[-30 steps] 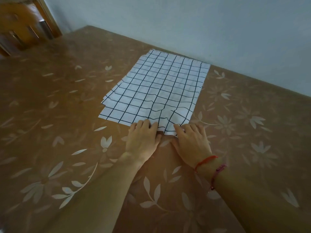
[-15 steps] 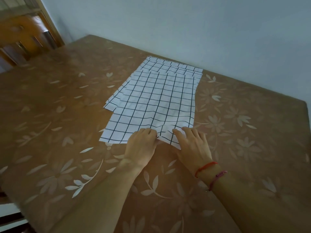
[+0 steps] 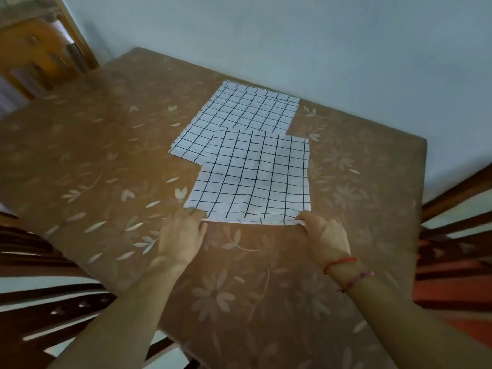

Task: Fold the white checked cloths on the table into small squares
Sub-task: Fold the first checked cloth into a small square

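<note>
A white cloth with a black grid (image 3: 253,177) lies flat on the brown flowered table (image 3: 106,161), drawn partly off a stack of like cloths (image 3: 245,110) behind it. My left hand (image 3: 182,233) pinches the cloth's near left corner. My right hand (image 3: 323,233) pinches its near right corner. The near edge between them is slightly lifted and stretched straight.
A pale wall (image 3: 319,49) runs close behind the stack. Wooden chairs stand at the far left (image 3: 40,65), at the near left (image 3: 40,302) and at the right (image 3: 458,235). The table's right edge (image 3: 423,182) is near my right hand.
The top cloth has slid toward me off the stack. My hands have moved apart from its near middle to its two near corners.
</note>
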{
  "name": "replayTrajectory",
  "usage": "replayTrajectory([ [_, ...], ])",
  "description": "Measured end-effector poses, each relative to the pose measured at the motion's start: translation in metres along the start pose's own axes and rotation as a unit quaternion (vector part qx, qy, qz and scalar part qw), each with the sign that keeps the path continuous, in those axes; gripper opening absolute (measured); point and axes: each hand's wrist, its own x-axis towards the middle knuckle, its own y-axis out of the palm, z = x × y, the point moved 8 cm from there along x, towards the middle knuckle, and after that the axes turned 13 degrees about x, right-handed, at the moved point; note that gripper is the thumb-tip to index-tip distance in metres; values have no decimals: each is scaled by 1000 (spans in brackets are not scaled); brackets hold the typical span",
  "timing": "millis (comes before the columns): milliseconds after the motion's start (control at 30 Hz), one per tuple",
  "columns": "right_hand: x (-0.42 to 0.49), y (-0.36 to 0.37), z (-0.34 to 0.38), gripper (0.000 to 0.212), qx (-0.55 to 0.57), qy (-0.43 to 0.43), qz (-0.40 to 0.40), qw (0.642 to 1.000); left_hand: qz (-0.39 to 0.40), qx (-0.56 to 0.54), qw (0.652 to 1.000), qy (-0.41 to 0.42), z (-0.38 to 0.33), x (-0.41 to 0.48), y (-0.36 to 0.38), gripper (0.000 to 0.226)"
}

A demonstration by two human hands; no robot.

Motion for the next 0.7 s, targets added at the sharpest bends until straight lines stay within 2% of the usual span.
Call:
replayTrajectory([
  [100,-27,-19,-10,20,36,33,-3,999,14,-9,1000,-3,4,-25,-11,13],
  [200,-51,-31,-24,10,20,70,5,997,27,-56,998,-12,5,-54,-21,11],
  [300,-74,-48,-34,12,35,99,-16,994,42,-131,989,-63,6,-87,-30,11],
  [400,-96,-61,-41,24,66,129,-24,989,58,-194,973,-106,4,-119,-37,7],
  [567,-128,-64,-55,8,47,181,16,982,36,-194,978,-60,-8,-155,-49,13],
  [700,-151,-62,-61,25,74,205,54,974,50,-191,979,-48,-10,-177,-55,9],
])
